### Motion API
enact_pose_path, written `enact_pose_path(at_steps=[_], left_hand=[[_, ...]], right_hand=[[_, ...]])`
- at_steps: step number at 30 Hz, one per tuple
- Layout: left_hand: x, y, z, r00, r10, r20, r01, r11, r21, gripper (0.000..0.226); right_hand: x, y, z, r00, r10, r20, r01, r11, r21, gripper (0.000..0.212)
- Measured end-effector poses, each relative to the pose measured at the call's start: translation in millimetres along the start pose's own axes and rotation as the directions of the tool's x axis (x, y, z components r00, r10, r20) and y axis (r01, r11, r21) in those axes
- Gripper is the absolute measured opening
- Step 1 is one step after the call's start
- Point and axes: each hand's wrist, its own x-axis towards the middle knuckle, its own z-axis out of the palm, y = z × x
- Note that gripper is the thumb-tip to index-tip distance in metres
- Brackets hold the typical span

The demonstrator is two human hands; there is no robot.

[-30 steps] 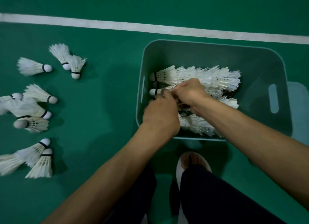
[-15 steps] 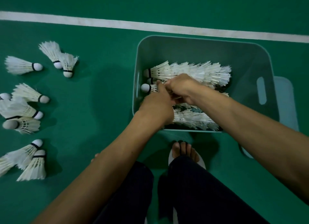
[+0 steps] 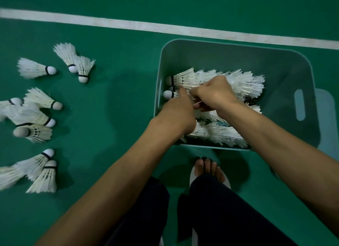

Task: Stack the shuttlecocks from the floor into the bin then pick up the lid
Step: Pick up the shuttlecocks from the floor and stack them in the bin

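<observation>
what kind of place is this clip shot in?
Most likely an indoor badminton court: green sport flooring with a white boundary line, and feather shuttlecocks loose on the floor and stacked in a bin.

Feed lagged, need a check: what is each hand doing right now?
Left hand: in the bin, fingers closed on a shuttlecock.
Right hand: in the bin, fingers curled on the same row; exact grip cannot be told.

A green court floor (image 3: 113, 106) fills the whole view, matte and evenly coloured. A white painted line (image 3: 165, 28) crosses it, slanting slightly downward to the right. Beyond the line the same green continues. Light is dim, with soft shadows below the line
</observation>
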Motion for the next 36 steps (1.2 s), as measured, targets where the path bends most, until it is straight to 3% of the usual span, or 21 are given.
enact_pose_path(at_steps=[4,6,8,12,15,21,24,26,28,29,31,33,36], left_hand=[[-14.3,8.5,-13.3,0.999,0.023,-0.039,-0.02,0.996,0.082,0.077],[-24.1,11.4,-23.8,0.994,0.055,-0.09,-0.045,0.993,0.108,0.052],[-34.7,8.6,-34.0,0.973,0.112,-0.204,-0.085,0.987,0.138,0.029],[-53.9,-19.0,-48.8,0.866,0.168,-0.47,-0.16,0.985,0.058,0.028],[-60.0,-55.0,-56.7,0.804,0.083,-0.588,-0.168,0.981,-0.092,0.012],[-58.8,-144.4,-49.5,0.799,-0.203,-0.567,0.003,0.942,-0.334,0.005],[-69.3,-200.6,-37.3,0.728,-0.328,-0.602,0.093,0.917,-0.387,0.003],[-82.8,-241.4,-28.4,0.615,-0.433,-0.659,0.197,0.894,-0.403,0.013],[-98.4,-278.4,-22.4,0.485,-0.553,-0.677,0.391,0.83,-0.398,0.029],[-106.1,-295.4,-19.9,0.458,-0.628,-0.629,0.507,0.766,-0.396,0.04],[-117.3,-324.4,-12.7,0.459,-0.776,-0.433,0.669,0.622,-0.406,0.067],[-122.0,-342.0,-1.8,0.482,-0.835,-0.265,0.705,0.549,-0.448,0.082],[-119.1,-349.7,18.7,0.477,-0.826,-0.301,0.667,0.563,-0.488,0.071]], right_hand=[[-7.9,-0.8,-20.0,0.99,-0.118,-0.076,0.112,0.991,-0.073,0.017],[-15.3,-5.1,-30.0,0.975,-0.191,-0.109,0.183,0.979,-0.085,0.02],[-29.0,-14.8,-36.6,0.948,-0.286,-0.14,0.278,0.958,-0.076,0.02],[-67.5,-49.0,-31.5,0.852,-0.488,-0.188,0.494,0.869,-0.021,0.021],[-91.8,-71.3,-5.8,0.766,-0.612,-0.196,0.61,0.789,-0.077,0.023],[-117.9,-87.3,74.9,0.719,-0.679,-0.149,0.659,0.734,-0.162,0.016],[-123.2,-84.1,125.1,0.728,-0.685,-0.01,0.675,0.72,-0.165,0.014],[-123.2,-81.7,160.7,0.749,-0.653,0.114,0.662,0.726,-0.186,0.015],[-123.9,-80.3,193.2,0.769,-0.587,0.255,0.635,0.747,-0.195,0.014],[-125.6,-78.7,207.7,0.767,-0.55,0.33,0.627,0.751,-0.206,0.014],[-131.4,-70.9,232.8,0.746,-0.471,0.471,0.629,0.73,-0.267,0.018],[-138.3,-57.4,254.0,0.699,-0.421,0.579,0.669,0.672,-0.318,0.029],[-148.3,-32.8,279.7,0.565,-0.38,0.733,0.757,0.592,-0.277,0.058]])
